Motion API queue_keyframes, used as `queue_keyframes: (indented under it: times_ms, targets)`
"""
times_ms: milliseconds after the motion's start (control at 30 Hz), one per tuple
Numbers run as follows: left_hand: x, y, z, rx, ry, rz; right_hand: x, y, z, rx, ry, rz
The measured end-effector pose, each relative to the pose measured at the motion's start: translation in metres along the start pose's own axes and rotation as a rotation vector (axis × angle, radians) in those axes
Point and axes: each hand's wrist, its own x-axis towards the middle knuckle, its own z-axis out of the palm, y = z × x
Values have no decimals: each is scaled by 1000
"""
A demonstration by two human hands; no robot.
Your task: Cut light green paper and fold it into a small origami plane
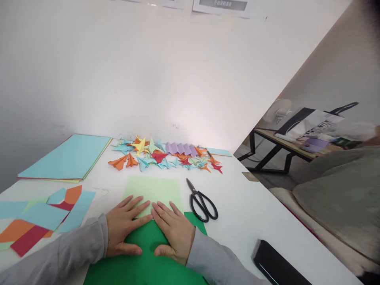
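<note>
A pale green sheet of paper (pixel 154 188) lies flat on the white table, its near part over or against a dark green sheet (pixel 142 271). My left hand (pixel 126 225) rests on the papers with fingers spread, the fingertips on the pale green one. Beside it, my right hand (pixel 172 229) also lies flat, fingers outstretched and its fingertips close to those of the left. Neither hand grips anything. Just right of the pale green sheet are black-handled scissors (pixel 202 202), blades slightly parted and pointing away from me.
Folded paper shapes (pixel 160 154) and a pleated purple paper (pixel 181 149) line the wall. Stacked coloured sheets (pixel 65 156) lie back left, with cut pieces (pixel 44 215) nearer. A black case-like object (pixel 276 263) sits front right. Beyond the table's right edge is a cushioned seat (pixel 341 202).
</note>
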Motion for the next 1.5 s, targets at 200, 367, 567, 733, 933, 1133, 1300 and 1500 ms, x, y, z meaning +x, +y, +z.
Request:
queue_keyframes:
  times_ms: [200,367,567,733,933,1133,1300,1500]
  targets:
    - [-2,1,1,-17,2,30,-1,-10,3,-116,85,-37]
    - [-3,6,5,-6,29,10,4,-14,8,-154,170,-53]
    - [-1,3,0,-12,-8,20,14,-20,-8,-200,144,3]
    - [-9,-2,-2,-45,8,31,8,-20,-26,-176,122,131]
    - [-32,-12,-5,-36,21,20,-6,-22,-34,-211,46,414]
    - [-58,-20,-13,-13,81,-9,-13,-19,-43,-196,-70,583]
    - [-67,-23,-16,-20,189,-18,-18,-15,-45,-179,-79,565]
    - [-68,-30,-21,-77,309,32,-17,-12,-49,-176,-67,570]
